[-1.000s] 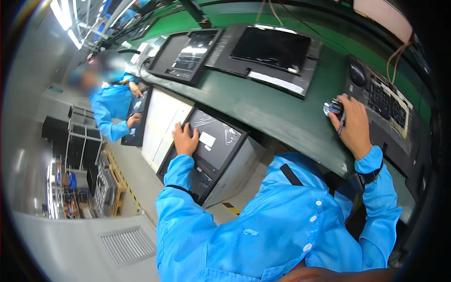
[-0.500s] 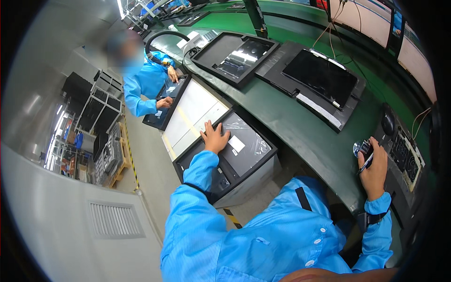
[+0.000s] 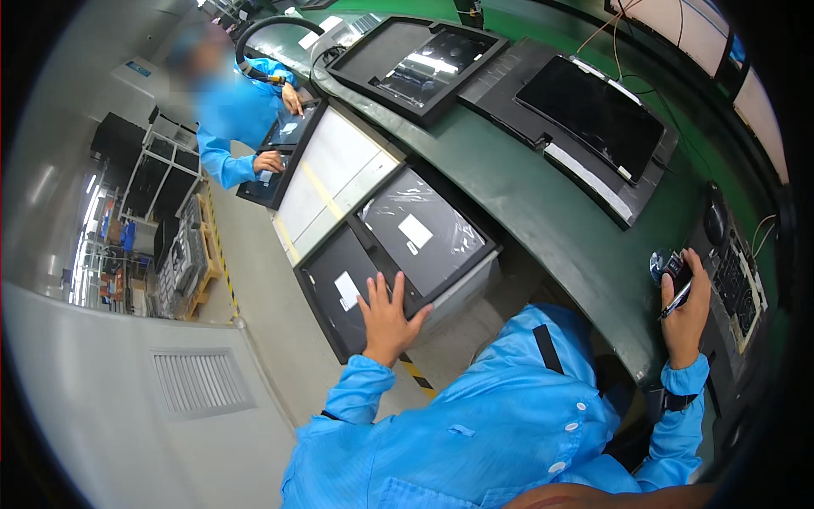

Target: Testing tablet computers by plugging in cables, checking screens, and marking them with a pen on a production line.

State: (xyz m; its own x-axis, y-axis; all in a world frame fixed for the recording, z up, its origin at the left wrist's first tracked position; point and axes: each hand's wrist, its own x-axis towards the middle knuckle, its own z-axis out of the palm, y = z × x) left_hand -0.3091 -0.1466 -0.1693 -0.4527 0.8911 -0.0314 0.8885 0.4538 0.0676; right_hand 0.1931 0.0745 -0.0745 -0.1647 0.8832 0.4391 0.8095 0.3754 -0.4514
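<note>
My left hand [image 3: 388,316] lies flat with fingers spread on a dark flat panel [image 3: 343,293] that stands on edge in a stack beside the green workbench [image 3: 543,212]. A second panel wrapped in clear film [image 3: 424,231] sits just behind it. My right hand [image 3: 685,304] rests at the bench's right end, fingers closed around a small dark handheld device [image 3: 671,270] and a pen [image 3: 676,300]. Both arms wear bright blue sleeves.
Two black screens in trays [image 3: 424,64] [image 3: 593,114] lie on the bench. A keyboard [image 3: 736,284] and a mouse [image 3: 715,220] sit at the right. A co-worker in blue [image 3: 242,110] handles a panel at the left. Racks [image 3: 161,220] stand on the grey floor.
My view has swung left and down. My left hand has slid from the film-wrapped panel onto the nearer dark panel. My right hand stays at the bench's end holding the device and pen.
</note>
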